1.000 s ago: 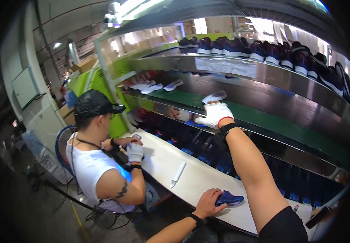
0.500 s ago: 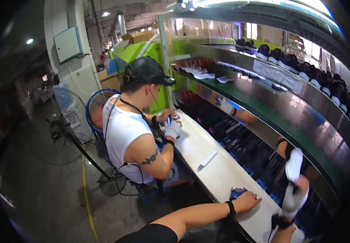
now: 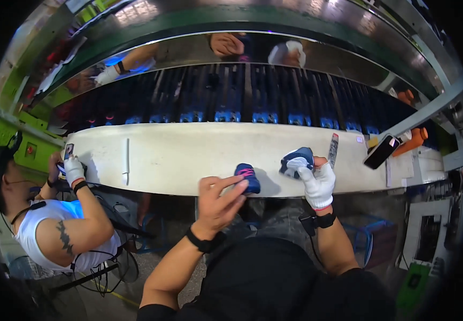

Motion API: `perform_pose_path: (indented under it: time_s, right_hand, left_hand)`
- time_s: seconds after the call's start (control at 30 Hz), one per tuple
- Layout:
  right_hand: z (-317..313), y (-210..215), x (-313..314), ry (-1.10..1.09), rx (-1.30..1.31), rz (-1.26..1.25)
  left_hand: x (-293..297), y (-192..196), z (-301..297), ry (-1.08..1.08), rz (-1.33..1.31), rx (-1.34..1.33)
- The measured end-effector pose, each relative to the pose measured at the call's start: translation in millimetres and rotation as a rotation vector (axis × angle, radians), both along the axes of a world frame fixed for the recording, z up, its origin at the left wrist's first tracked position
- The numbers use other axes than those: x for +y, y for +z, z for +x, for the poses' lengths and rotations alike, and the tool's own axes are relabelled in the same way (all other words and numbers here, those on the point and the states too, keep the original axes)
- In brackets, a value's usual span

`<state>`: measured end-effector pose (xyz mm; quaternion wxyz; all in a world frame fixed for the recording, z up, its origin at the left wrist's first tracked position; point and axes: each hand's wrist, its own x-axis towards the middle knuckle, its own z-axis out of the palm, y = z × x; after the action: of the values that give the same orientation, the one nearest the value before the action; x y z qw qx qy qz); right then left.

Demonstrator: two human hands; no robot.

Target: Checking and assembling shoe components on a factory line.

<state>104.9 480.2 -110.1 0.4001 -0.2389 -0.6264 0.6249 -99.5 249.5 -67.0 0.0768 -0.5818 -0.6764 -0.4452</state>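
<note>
Two hands at white tabletop (image 3: 188, 155), bare left hand (image 3: 218, 200) grip touching blue shoe (image 3: 248, 177), gloved right hand (image 3: 317, 182) grip closed on second shoe (image 3: 297, 158)

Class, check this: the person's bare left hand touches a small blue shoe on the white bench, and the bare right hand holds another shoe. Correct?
Not quite. The head view shows the right hand wearing a white glove, not bare. The bare left hand does touch the small blue shoe on the white bench.

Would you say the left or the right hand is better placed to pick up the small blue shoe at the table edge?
Left, probably: the bare left hand already touches the blue shoe, while the gloved right hand is busy holding another shoe.
</note>
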Motion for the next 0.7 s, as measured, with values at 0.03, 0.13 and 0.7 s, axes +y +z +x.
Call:
perform_pose_path:
  time_s: [0.03,0.13,0.7]
  right_hand:
    - [5.7,2.6,-4.1,0.034,0.046,0.003]
    - [10.7,21.8,-30.4,0.276,0.142,-0.071]
    - [-29.4,0.3,-61.1,0.348,-0.007,0.54]
  left_hand:
    - [-2.4,2.0,-1.5,0.007,-0.003,-0.024]
    - [-9.6,-2.4,18.0,0.109,-0.11,-0.601]
    - [-4.3,-12.4,21.5,-0.026,0.061,-0.315]
